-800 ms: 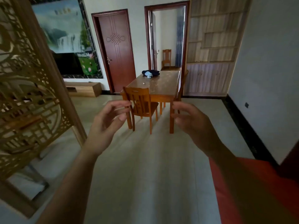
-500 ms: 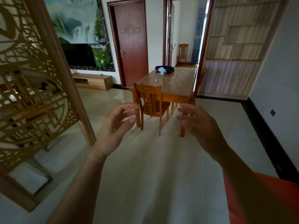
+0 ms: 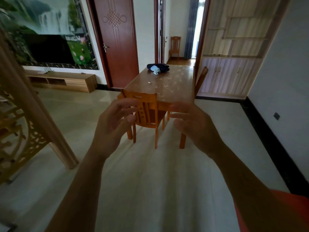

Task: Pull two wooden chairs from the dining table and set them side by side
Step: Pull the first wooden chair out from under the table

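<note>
A wooden chair (image 3: pixel 149 113) stands at the near end of the dining table (image 3: pixel 168 84), its slatted back facing me. A second wooden chair (image 3: pixel 200 77) is tucked in at the table's right side; only its back shows. Both hands are raised in front of me, short of the near chair and touching nothing. My left hand (image 3: pixel 113 121) has its fingers spread and partly overlaps the chair back in view. My right hand (image 3: pixel 192 124) is likewise open, palm turned inward.
A carved wooden screen (image 3: pixel 21 124) stands close on the left. Dark and blue cloths (image 3: pixel 158 67) lie on the table's far end. Behind are a brown door (image 3: pixel 117 42), a TV bench (image 3: pixel 61 80), a cabinet (image 3: pixel 229 74), and a third chair (image 3: pixel 174 46) through the doorway.
I have moved nearer to the table; the chair and table look larger. Both hands stay raised and open, now overlapping the near chair's back in view.
</note>
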`<state>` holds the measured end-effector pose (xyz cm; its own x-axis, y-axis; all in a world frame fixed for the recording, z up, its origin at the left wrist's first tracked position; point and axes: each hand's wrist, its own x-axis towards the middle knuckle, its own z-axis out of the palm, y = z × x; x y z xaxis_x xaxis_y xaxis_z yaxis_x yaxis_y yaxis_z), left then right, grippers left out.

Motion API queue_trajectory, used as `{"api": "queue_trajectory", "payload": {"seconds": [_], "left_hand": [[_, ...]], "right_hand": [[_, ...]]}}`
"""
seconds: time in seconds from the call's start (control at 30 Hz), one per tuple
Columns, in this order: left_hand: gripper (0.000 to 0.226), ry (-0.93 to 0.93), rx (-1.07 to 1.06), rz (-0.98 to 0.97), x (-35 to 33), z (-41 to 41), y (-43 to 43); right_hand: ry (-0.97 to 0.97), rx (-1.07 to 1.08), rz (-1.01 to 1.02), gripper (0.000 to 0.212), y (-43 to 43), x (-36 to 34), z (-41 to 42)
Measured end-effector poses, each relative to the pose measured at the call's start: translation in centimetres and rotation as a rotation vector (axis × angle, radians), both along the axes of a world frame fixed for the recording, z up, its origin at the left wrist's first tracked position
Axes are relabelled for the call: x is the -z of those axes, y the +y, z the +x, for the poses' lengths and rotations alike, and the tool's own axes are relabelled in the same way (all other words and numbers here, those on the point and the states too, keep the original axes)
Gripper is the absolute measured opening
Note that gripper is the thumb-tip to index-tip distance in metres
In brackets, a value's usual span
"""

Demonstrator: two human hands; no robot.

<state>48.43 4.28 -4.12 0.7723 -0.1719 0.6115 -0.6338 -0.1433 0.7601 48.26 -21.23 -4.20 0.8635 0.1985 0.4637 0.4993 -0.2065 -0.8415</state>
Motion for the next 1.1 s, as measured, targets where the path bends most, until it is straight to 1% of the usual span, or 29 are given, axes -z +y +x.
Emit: {"api": "queue_trajectory", "payload": {"seconds": [0.07,0.2,0.3,0.4,0.53,0.67,0.8,0.97,1.03,1.1], "left_hand": [[0.032,-0.006,0.015,0.021,0.3,4.6,-0.6],[0.048,-0.012,0.004,0.047,1.1,12.4,-1.6],[0.050,-0.011,0.014,0.073,1.2,18.2,-2.6],[0.052,-0.003,-0.027,0.078,0.7,23.7,-3.0],[0.043,0.041,-0.094,0.076,1.0,30.5,-2.2],[0.041,0.108,-0.157,0.092,2.3,36.8,0.5],[0.044,0.163,-0.185,0.088,4.6,43.9,4.4],[0.046,0.187,-0.145,0.048,7.6,54.1,9.5],[0.047,0.227,-0.098,0.081,8.3,58.1,10.9],[0.053,0.261,-0.067,0.182,8.9,62.8,12.2]], "right_hand": [[-0.011,0.018,-0.008,0.054,0.0,0.2,4.2],[-0.028,0.007,-0.013,0.057,-0.1,1.2,12.0],[-0.070,-0.015,-0.046,0.059,-0.4,1.6,18.2],[-0.061,-0.083,-0.048,0.049,-0.2,1.2,24.4],[-0.036,-0.116,-0.068,0.046,1.2,0.9,32.4],[0.000,-0.155,-0.058,0.048,3.2,2.0,39.8],[0.008,-0.164,-0.054,0.061,6.5,4.1,47.4],[0.035,-0.138,-0.080,0.057,11.2,6.2,56.2],[0.071,-0.119,-0.098,0.056,12.7,6.9,59.2],[0.090,-0.071,-0.125,0.055,13.7,8.0,62.9]]}}
